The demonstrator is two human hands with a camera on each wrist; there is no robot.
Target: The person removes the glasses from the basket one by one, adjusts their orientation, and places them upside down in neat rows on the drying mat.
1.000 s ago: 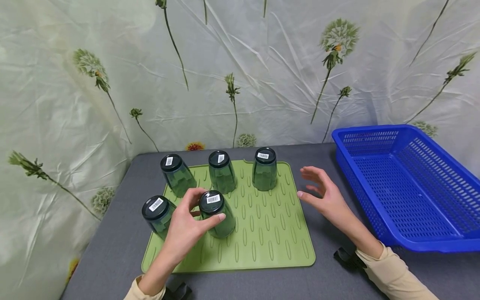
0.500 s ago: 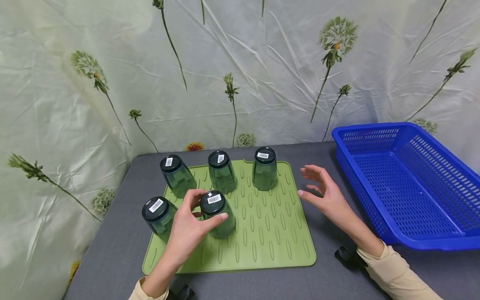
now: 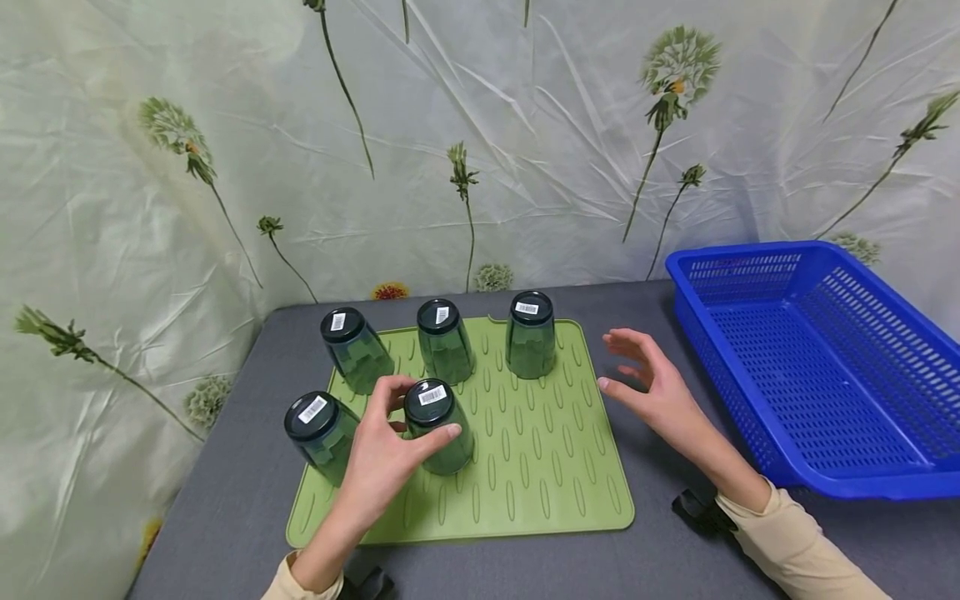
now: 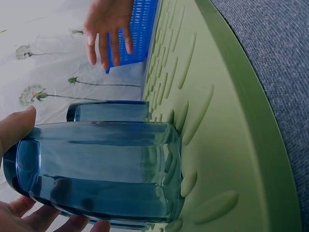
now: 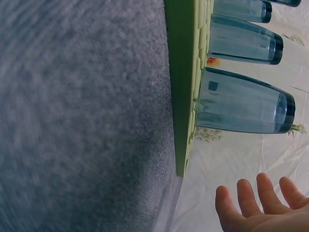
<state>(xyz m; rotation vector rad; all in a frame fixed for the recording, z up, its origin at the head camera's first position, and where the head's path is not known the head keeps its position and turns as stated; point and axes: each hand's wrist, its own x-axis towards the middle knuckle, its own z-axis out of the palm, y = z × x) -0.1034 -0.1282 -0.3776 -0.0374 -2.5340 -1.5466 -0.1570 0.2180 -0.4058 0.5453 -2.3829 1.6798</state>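
Note:
Several green glasses stand upside down on a green ridged mat (image 3: 525, 500), barcode stickers on their bases. My left hand (image 3: 386, 454) grips the front middle glass (image 3: 450, 450), thumb on its near side and fingers round the far side. In the left wrist view this glass (image 4: 101, 159) has its rim down at the mat. Left of that hand is another glass (image 3: 326, 437), partly covered by it. Along the back stand a left glass (image 3: 360, 354), a middle glass (image 3: 447, 350) and a right glass (image 3: 531, 346). My right hand (image 3: 652, 387) hovers off the mat's right edge, fingers loosely bent, holding nothing.
A blue perforated plastic basket (image 3: 720, 400) sits at the right, beyond my right hand. The grey tabletop (image 3: 232, 450) surrounds the mat. A pale curtain with dandelion prints (image 3: 360, 208) hangs right behind the table.
The head view has shifted very slightly. Both hands and all the glasses keep nearly the same places, with the left hand still gripping the front middle glass.

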